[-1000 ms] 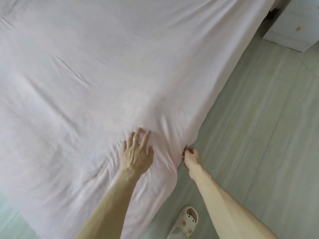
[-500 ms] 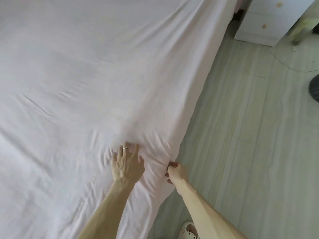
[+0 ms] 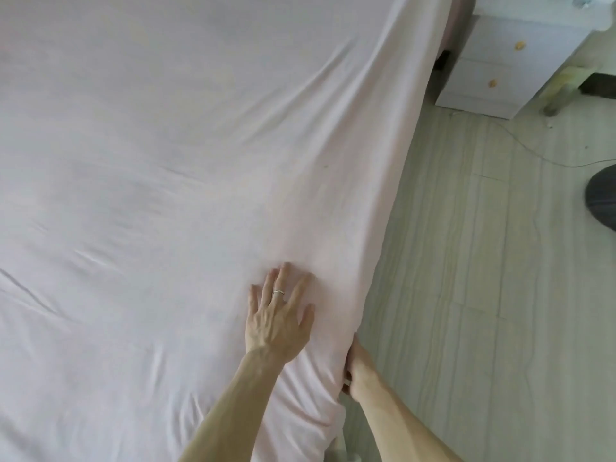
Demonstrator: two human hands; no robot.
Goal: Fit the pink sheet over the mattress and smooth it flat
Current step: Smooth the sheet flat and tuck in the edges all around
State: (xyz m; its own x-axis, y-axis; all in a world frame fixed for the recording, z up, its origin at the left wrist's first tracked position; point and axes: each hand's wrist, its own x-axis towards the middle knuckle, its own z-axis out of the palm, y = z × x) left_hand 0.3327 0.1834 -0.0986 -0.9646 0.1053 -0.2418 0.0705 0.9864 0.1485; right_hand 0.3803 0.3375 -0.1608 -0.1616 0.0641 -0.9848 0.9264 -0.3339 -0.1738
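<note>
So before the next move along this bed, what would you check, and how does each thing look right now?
1. Left hand flat on the pink sheet, fingers spread: ok.
2. Right hand gripping the sheet at the side edge: ok.
3. Sheet smooth around the hands: not ok, creases show near the left wrist and farther left.
4. Hem tucked under at the side: cannot tell, hidden from this view.
5. Floor beside the bed safe to step along: ok close by; a thin cable lies nearer the nightstand.
</note>
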